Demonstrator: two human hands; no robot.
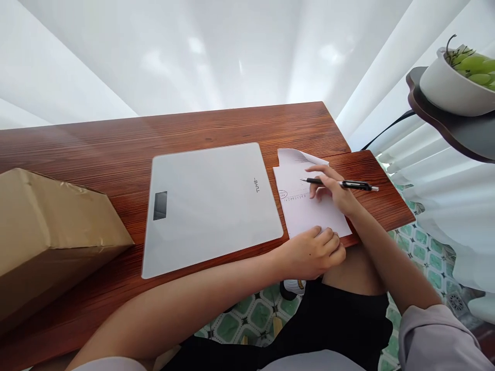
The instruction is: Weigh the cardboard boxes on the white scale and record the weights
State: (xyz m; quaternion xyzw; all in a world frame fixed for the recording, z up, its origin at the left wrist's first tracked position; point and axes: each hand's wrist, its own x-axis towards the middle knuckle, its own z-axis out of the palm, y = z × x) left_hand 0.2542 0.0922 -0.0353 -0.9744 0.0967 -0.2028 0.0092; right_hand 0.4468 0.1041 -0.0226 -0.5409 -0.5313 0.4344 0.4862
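Would get the paper (299, 216) flat first, tbh: lying on the table (209, 129) just right of the scale (212, 206), curled up at the far edge, so smooth that down. Line up with the row of small handwritten figures (294, 198) over on the scale side. Holding the pen (350, 184) in the right hand (334, 190), pretty loosely, between half-bent fingers; can't tell if touching the paper at the tip. Probably firm that up for neat writing. As for the left hand (315, 252), loosely curled at the paper's near edge; can't tell whether pinching or just resting. Maybe press flatter to prevent sliding. No need to bother with the box (69, 226), well off to the left.
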